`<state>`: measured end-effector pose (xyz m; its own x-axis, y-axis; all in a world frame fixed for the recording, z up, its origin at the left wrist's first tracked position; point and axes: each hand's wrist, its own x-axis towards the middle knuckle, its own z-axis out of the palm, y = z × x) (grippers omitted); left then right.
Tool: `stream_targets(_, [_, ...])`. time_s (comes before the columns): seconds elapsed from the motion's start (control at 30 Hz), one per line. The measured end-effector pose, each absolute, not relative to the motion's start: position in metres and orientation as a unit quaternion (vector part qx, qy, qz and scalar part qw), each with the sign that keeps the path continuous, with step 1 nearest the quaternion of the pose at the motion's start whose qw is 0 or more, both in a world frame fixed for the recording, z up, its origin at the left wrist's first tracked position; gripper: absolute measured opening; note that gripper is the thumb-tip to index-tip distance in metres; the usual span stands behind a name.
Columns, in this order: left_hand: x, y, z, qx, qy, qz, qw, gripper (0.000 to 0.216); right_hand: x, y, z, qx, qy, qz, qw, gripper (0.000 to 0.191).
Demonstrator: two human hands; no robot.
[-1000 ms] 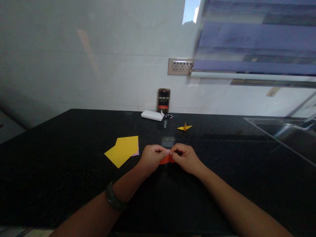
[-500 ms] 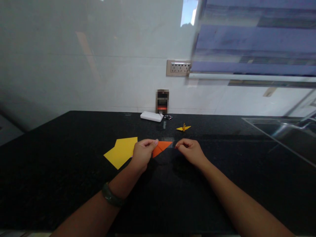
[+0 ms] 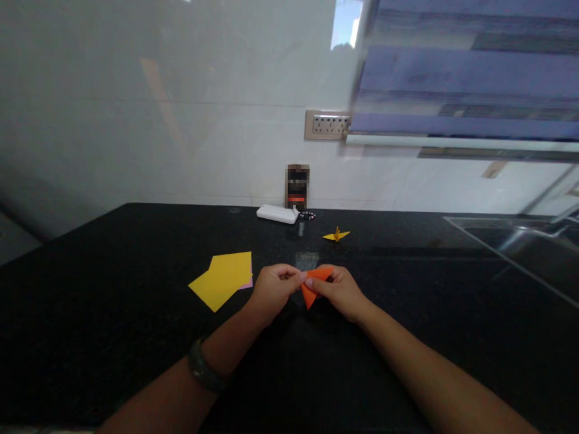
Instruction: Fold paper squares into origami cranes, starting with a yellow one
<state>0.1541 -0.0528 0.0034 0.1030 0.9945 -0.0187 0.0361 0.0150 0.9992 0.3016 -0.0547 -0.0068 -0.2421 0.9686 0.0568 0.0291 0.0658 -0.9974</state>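
Note:
Between my two hands is a folded piece of orange origami paper [image 3: 310, 295], held just above the dark countertop with one point hanging down toward me. My left hand [image 3: 275, 292] pinches its left corner between thumb and fingers. From the other side, my right hand [image 3: 340, 292] grips it, thumb on the front and fingers behind. Both thumb tips nearly meet at the top of the fold. To the left of my left hand lie yellow paper sheets [image 3: 221, 278], overlapping, with a pink edge [image 3: 246, 284] showing beneath. A folded yellow paper crane [image 3: 337, 235] stands beyond my right hand.
A white oblong device [image 3: 277, 214] with a beaded strap [image 3: 307, 215] lies near the wall, before a blurred-out upright item [image 3: 297, 187]. A sink [image 3: 543, 241] is set into the black countertop [image 3: 113, 337] at right. A socket panel [image 3: 327, 125] is on the wall.
My right hand has come left and taken hold of the orange paper. The left hand has shifted right and nearer with it, turning the paper and uncovering the pink edge.

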Motion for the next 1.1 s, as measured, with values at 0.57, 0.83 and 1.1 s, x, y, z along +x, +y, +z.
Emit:
stream_targets(0.57, [0.1558, -0.054, -0.0021, 0.603, 0.492, 0.482, 0.402, 0.016, 0.3033, -0.053, -0.0063, -0.436, -0.605, 0.504, 0.435, 0.025])
stream_targets(0.83, [0.1495, -0.051, 0.0011, 0.592, 0.483, 0.502, 0.405, 0.017, 0.304, -0.0543, -0.0041, -0.442, -0.607, 0.491, 0.441, 0.023])
stream_targets(1.1, [0.1509, -0.0494, 0.0024, 0.582, 0.484, 0.448, 0.476, 0.021, 0.3075, -0.0508, -0.0055, -0.458, -0.593, 0.428, 0.505, 0.019])
